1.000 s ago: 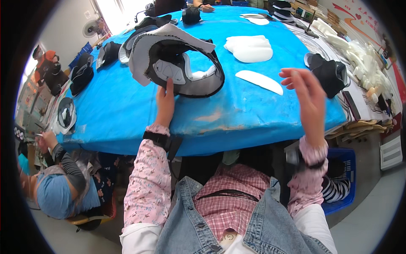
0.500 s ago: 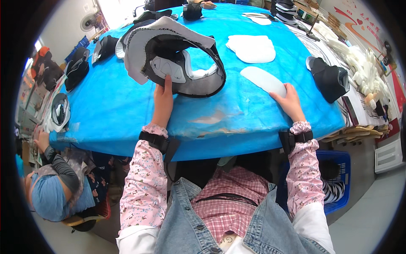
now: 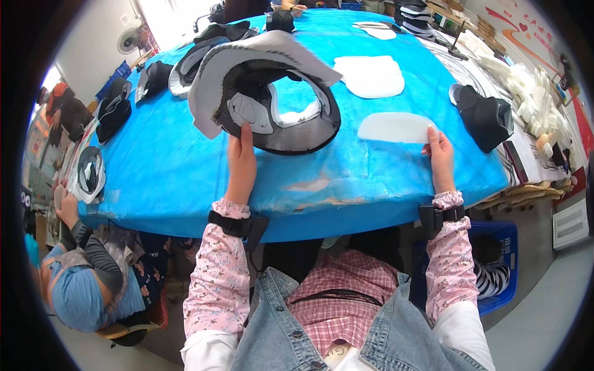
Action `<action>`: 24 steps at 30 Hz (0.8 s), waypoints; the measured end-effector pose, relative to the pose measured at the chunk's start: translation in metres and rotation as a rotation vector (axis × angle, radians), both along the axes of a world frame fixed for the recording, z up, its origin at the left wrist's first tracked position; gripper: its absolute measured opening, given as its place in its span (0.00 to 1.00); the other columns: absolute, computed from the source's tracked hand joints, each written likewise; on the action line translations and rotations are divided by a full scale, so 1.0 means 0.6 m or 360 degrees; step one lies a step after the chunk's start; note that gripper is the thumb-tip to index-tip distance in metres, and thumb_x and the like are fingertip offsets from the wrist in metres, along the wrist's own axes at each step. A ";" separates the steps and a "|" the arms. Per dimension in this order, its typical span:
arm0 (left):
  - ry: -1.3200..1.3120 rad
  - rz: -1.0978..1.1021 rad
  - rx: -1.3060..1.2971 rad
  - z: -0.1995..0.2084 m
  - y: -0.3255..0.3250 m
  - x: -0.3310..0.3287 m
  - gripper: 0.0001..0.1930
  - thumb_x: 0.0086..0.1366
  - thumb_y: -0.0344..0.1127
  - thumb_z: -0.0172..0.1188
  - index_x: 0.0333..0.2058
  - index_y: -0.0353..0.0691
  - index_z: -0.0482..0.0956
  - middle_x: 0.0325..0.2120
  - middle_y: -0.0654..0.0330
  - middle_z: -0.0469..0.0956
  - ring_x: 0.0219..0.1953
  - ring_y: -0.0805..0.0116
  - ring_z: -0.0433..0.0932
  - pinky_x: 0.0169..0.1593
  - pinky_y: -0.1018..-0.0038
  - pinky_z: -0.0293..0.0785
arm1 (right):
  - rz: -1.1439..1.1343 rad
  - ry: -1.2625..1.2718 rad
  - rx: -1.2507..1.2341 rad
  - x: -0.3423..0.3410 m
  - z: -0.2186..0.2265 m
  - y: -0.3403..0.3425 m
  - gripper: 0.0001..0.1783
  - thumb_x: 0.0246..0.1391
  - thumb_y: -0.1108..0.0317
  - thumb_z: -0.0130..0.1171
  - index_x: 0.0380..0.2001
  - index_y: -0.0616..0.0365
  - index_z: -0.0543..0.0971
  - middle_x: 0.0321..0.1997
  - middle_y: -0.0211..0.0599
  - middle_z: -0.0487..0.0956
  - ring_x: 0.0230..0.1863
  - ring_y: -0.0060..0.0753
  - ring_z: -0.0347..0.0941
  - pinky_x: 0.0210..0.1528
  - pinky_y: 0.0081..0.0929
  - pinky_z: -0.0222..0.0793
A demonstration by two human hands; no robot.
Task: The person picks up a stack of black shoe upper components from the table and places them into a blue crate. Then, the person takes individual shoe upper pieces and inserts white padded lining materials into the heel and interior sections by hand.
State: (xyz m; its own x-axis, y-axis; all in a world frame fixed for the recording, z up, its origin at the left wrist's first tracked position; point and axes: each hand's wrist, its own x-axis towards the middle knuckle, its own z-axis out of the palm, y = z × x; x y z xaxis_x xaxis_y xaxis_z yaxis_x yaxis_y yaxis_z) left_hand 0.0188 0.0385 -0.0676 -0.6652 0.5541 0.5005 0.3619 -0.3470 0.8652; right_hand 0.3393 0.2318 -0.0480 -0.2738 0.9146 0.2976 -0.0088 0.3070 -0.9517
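My left hand [image 3: 242, 157] is closed on the edge of an unfinished shoe upper [image 3: 297, 137], dark inside with a pale grey flap folded outward. Its thumb presses a white patch inside, and the other fingers are hidden behind. The upper is raised above the blue table cover, its oval opening facing me. Between thumb and fingers, my right hand [image 3: 439, 151] pinches the right end of a white half-moon piece [image 3: 393, 127], held nearly level above the table. Just behind that piece lies a pile of similar white pieces [image 3: 369, 77].
The blue-covered table [image 3: 297, 216] carries more black shoe uppers [image 3: 486, 117] at right and along the left side [image 3: 113, 108]. Further white pieces [image 3: 377, 29] lie at the far end. A blue basket [image 3: 498, 260] stands below right. A co-worker [image 3: 80, 290] sits at lower left.
My right hand has moved slightly right and down, turning the white piece from slanted to nearly level. The shoe upper in my left hand has shifted a little right and down.
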 end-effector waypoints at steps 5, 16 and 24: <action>0.0533 0.0341 0.0016 0.086 -0.012 0.063 0.20 0.65 0.34 0.46 0.53 0.33 0.60 0.38 0.56 0.72 0.31 0.74 0.71 0.33 0.79 0.67 | 0.0133 0.0441 -0.0399 0.005 0.026 -0.027 0.14 0.57 0.56 0.50 0.27 0.56 0.74 0.19 0.20 0.67 0.18 0.09 0.55 0.20 0.10 0.49; 0.1064 0.0602 0.0236 0.137 0.020 0.090 0.29 0.59 0.27 0.51 0.58 0.34 0.52 0.40 0.50 0.71 0.27 0.69 0.74 0.25 0.77 0.71 | 0.0328 0.0756 -0.0411 0.011 0.092 -0.109 0.17 0.60 0.54 0.44 0.27 0.56 0.72 0.14 0.15 0.55 0.14 0.10 0.47 0.16 0.11 0.42; 0.1481 0.0663 0.0253 0.106 -0.005 0.115 0.16 0.49 0.23 0.60 0.39 0.39 0.73 0.49 0.54 0.61 0.38 0.63 0.70 0.38 0.70 0.70 | 0.0481 0.0145 -0.0004 -0.057 0.113 -0.175 0.18 0.61 0.57 0.41 0.32 0.61 0.72 0.13 0.22 0.62 0.12 0.12 0.57 0.14 0.11 0.52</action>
